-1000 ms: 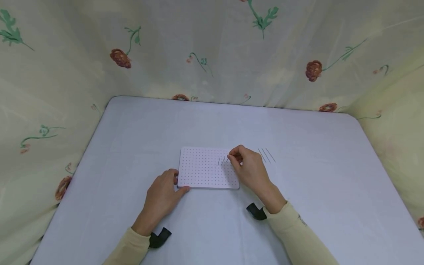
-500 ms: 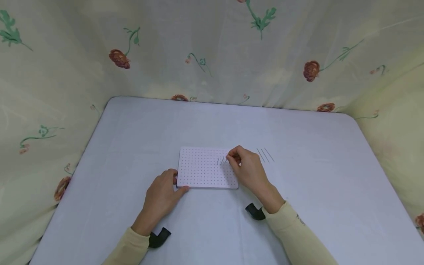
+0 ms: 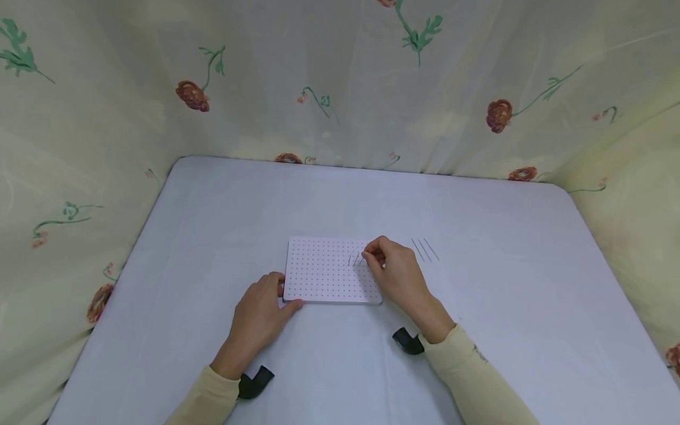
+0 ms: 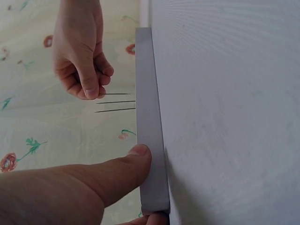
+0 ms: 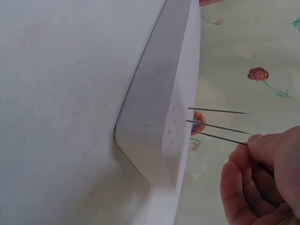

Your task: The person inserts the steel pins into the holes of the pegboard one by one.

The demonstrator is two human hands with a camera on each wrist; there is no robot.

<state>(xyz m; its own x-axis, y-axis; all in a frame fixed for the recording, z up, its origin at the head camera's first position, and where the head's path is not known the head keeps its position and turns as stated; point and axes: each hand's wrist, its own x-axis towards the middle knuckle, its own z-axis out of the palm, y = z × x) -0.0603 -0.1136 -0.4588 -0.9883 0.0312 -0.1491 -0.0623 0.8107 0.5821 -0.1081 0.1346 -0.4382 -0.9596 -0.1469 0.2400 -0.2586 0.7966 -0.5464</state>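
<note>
A white board with a grid of small holes (image 3: 319, 277) lies on the table. My left hand (image 3: 260, 311) grips its near left corner, the thumb (image 4: 136, 164) on the near edge and fingers at the left side. Two thin dark rods (image 5: 218, 126) stand up from the board's right part. Beside them my right hand (image 3: 399, 273) pinches a third rod (image 5: 222, 138) by its upper end, between thumb and forefinger. Whether its lower end sits in a hole, I cannot tell. Three more rods (image 3: 424, 249) lie on the table, right of the board.
The table (image 3: 239, 206) has a plain white cover. A pale curtain with printed flowers (image 3: 255, 77) hangs behind it and at both sides. A black curved piece (image 3: 256, 382) is at the left wrist, and another black piece (image 3: 408, 342) at the right wrist.
</note>
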